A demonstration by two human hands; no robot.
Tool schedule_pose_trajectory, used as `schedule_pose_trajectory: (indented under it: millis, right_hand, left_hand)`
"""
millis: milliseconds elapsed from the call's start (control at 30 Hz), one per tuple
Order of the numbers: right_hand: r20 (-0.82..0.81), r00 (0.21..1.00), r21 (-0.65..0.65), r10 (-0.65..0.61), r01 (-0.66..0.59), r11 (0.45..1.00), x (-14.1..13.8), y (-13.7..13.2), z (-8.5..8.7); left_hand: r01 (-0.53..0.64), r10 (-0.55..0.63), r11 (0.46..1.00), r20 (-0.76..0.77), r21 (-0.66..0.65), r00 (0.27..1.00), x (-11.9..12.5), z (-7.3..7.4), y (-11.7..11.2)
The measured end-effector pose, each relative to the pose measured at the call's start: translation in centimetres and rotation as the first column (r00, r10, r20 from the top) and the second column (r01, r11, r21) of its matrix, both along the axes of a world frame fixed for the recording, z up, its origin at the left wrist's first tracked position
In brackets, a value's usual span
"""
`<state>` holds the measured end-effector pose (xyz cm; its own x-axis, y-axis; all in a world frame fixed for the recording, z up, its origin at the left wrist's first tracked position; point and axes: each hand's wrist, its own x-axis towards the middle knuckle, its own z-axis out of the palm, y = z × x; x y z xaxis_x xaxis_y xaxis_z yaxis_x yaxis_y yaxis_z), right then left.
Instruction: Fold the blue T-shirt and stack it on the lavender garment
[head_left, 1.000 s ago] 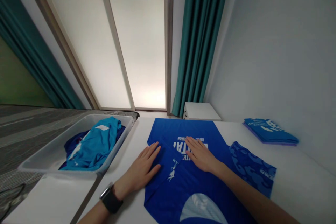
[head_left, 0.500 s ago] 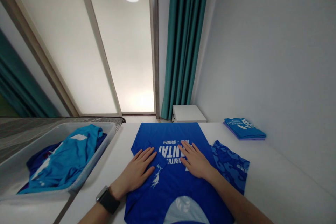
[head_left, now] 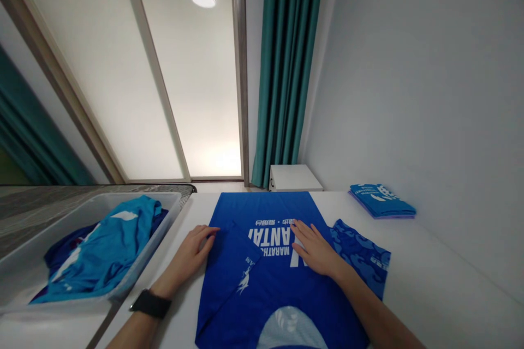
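Observation:
A blue T-shirt (head_left: 262,289) with white lettering lies spread on the white table. Its left sleeve is folded inward over the front, while the patterned right sleeve (head_left: 362,256) sticks out to the side. My left hand (head_left: 194,253) is at the shirt's left edge, its fingertips touching the cloth and the thumb apart from the fingers. On the lettering, toward the shirt's right side, my right hand (head_left: 317,251) rests flat with spread fingers. Neither hand grips anything. A black watch (head_left: 150,304) is on my left wrist.
At the left stands a translucent plastic bin (head_left: 174,215) holding crumpled blue clothes (head_left: 110,251). Folded shirts (head_left: 381,200) are stacked at the table's back right, near the wall (head_left: 429,92). A white cabinet (head_left: 295,177) stands beyond the table, before a green curtain (head_left: 289,76).
My left hand has slid left off the folded sleeve to the shirt's edge. My right hand has shifted slightly right on the lettering, uncovering more of it.

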<state>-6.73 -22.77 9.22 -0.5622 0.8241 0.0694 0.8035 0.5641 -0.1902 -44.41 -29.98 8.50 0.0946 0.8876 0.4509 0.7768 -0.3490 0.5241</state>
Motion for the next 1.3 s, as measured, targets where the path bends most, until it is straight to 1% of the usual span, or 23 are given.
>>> schedule_pose_trajectory:
  millis: [100,200,267,400,533,633,733,867,967,1133,1200,1300]
  right_hand:
    - [-0.094,0.995,-0.008,0.025,-0.025,1.000,0.2,0.4,-0.3]
    - [-0.180,0.983,0.011,0.037,-0.036,0.999,0.3,0.5,0.0]
    - [-0.167,0.985,0.002,0.032,-0.032,0.999,0.3,0.3,0.3]
    - [-0.051,0.998,-0.030,0.030,-0.031,0.999,0.1,-0.5,0.5]
    - [0.007,0.999,-0.009,0.033,-0.033,0.999,-0.2,-1.3,0.4]
    - [-0.013,0.998,0.009,0.054,-0.054,0.999,-0.4,-1.4,0.4]
    - [-0.044,0.998,0.018,0.054,-0.053,0.998,-0.6,-1.4,0.3]
    - [-0.089,0.993,0.035,0.072,-0.069,0.997,-0.9,-1.5,0.3]
    - [-0.113,0.990,0.044,0.083,-0.079,0.996,-1.1,-1.6,0.6]
    - [-0.139,0.986,0.050,0.096,-0.090,0.995,-1.0,-2.2,1.6]
    - [-0.161,0.982,0.069,0.100,-0.090,0.994,-1.0,-2.5,1.9]
    - [-0.183,0.977,0.082,0.108,-0.094,0.992,-0.9,-2.7,2.0]
  left_hand:
    - [0.005,-0.004,1.000,0.020,-0.019,1.000,0.1,0.0,0.0]
    - [0.032,-0.032,0.999,0.022,-0.029,0.999,0.5,-0.2,0.0]
    - [0.048,-0.048,0.998,0.020,-0.032,0.999,0.6,-0.3,0.1]
    - [0.038,-0.037,0.999,0.013,-0.038,0.999,0.6,-0.4,0.1]
    - [0.041,-0.042,0.999,-0.001,-0.027,0.999,0.8,-0.2,0.2]
    - [0.049,-0.049,0.999,-0.037,-0.014,0.998,1.2,0.1,0.4]
    - [0.080,-0.081,0.997,-0.105,-0.005,0.991,1.9,0.3,0.4]
    - [0.143,-0.146,0.989,-0.176,-0.034,0.973,2.9,0.5,0.1]
    - [0.164,-0.173,0.985,-0.201,-0.061,0.964,3.6,0.7,-0.3]
    - [0.200,-0.216,0.975,-0.199,-0.100,0.956,5.5,1.7,-1.1]
    - [0.236,-0.258,0.964,-0.215,-0.124,0.942,6.9,2.4,-1.5]
    - [0.303,-0.328,0.944,-0.252,-0.133,0.910,9.6,4.0,-1.6]
